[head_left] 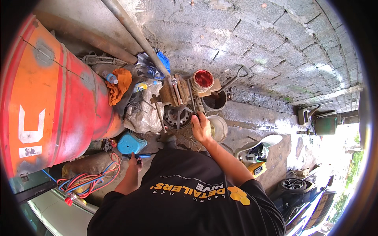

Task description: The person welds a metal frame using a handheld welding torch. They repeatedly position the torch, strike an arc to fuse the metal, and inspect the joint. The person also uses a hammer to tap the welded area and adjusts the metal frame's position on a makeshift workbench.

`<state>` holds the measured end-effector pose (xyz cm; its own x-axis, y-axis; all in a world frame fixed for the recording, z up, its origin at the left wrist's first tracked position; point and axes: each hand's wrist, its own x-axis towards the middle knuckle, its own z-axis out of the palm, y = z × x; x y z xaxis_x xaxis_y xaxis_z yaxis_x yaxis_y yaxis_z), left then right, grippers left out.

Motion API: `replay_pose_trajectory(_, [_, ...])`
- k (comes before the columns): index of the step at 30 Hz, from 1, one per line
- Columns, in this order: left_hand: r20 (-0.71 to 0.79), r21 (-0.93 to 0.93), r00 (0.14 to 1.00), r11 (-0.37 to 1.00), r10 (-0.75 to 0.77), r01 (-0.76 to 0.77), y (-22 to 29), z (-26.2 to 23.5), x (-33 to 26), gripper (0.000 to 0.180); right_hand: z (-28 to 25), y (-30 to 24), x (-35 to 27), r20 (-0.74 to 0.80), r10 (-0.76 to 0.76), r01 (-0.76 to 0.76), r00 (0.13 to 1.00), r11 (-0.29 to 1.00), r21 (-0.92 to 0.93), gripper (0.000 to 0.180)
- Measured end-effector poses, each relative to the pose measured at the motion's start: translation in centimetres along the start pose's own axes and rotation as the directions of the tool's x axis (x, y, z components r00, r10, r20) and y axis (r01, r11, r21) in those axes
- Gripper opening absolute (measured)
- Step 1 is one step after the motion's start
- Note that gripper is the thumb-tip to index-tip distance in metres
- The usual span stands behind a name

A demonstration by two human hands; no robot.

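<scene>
Head view: right hand [201, 129] resting open-palmed on rusty bench vise [178, 94], likely heavy, rigid, gritty; best gripped at jaw block. Left hand [135, 160] closed round slim blue tool [138, 156], light.

The right hand [201, 128] rests on a rusty vise [178, 92] beside a red tin [203, 80]. The left hand [135, 160] holds a blue-handled tool [138, 156] near the orange drum [51, 94].

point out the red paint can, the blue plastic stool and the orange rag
red paint can [203, 79], head view, on the red paint surface inside its open top
blue plastic stool [132, 144], head view, on its flat seat
orange rag [120, 84], head view, on the middle of the crumpled cloth
</scene>
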<state>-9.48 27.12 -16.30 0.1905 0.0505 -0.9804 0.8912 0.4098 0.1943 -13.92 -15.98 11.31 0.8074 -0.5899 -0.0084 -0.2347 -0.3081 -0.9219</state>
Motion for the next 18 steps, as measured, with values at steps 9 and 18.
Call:
replay_pose_trajectory(9, [-0.027,0.034,0.999,0.999,0.031,-0.030,0.0,0.6,-0.4,0.050,0.3,-0.7,-0.1,0.036,0.019,-0.010,0.999,0.977,-0.213,0.037])
replay_pose_trajectory(18, [0.049,0.090,0.998,0.996,-0.027,0.023,0.4,-0.1,0.1,0.050,0.3,1.1,0.4,0.141,0.075,-0.058,0.987,0.991,-0.121,0.036])
